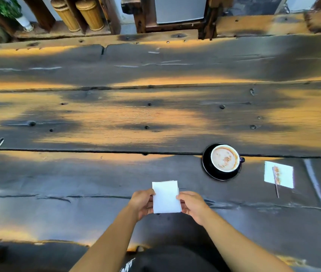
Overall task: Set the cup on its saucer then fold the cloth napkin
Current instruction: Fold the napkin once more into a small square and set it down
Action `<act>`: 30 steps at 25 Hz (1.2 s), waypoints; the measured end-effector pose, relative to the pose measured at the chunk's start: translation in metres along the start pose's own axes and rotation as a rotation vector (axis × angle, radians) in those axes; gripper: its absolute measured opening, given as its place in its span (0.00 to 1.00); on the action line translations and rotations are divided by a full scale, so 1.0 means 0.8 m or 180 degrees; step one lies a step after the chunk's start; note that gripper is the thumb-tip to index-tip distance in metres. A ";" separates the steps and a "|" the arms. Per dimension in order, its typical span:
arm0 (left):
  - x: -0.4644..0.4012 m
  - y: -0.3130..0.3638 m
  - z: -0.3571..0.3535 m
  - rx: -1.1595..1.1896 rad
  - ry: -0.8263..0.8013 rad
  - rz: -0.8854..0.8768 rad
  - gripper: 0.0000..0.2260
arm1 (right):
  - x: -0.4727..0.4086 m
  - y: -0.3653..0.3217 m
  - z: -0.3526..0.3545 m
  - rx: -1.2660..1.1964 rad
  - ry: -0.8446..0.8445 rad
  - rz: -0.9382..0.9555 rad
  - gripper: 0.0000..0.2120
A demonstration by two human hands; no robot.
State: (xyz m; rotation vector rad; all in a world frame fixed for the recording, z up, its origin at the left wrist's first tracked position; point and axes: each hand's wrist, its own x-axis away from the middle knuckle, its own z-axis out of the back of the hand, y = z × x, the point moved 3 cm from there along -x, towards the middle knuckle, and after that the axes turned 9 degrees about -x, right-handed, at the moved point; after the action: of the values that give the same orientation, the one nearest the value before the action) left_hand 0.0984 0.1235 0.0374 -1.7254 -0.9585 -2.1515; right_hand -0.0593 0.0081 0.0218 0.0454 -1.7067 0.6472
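Gripping folded white napkin [166,197] by its sides, left hand [143,203] and right hand [192,205], near counter [116,118] front edge; cup [225,158] sitting on saucer [207,167].

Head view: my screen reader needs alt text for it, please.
Both hands, left and right, hold a folded white napkin over a dark wooden table. Further right, a full cup sits on its black saucer.
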 end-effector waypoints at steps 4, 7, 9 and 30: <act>-0.002 0.007 -0.039 -0.0196 -0.0068 -0.0040 0.09 | -0.002 -0.008 0.048 0.0313 0.0078 0.0053 0.06; -0.012 0.021 -0.055 -0.0293 -0.0121 -0.0098 0.07 | -0.009 -0.016 0.060 0.0275 0.0231 0.0231 0.06; -0.025 0.038 -0.063 -0.0319 -0.0093 -0.0149 0.05 | -0.016 -0.029 0.060 0.0325 0.0387 0.0471 0.08; -0.109 0.150 -0.068 -0.1226 0.0671 -0.0970 0.06 | -0.060 -0.137 -0.006 0.2036 0.0974 0.1399 0.15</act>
State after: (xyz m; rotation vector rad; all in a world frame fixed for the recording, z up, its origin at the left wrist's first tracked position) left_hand 0.1457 -0.0205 -0.0075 -1.5320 -0.8363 -2.8056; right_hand -0.0023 -0.0970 0.0211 0.0192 -1.1635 1.4346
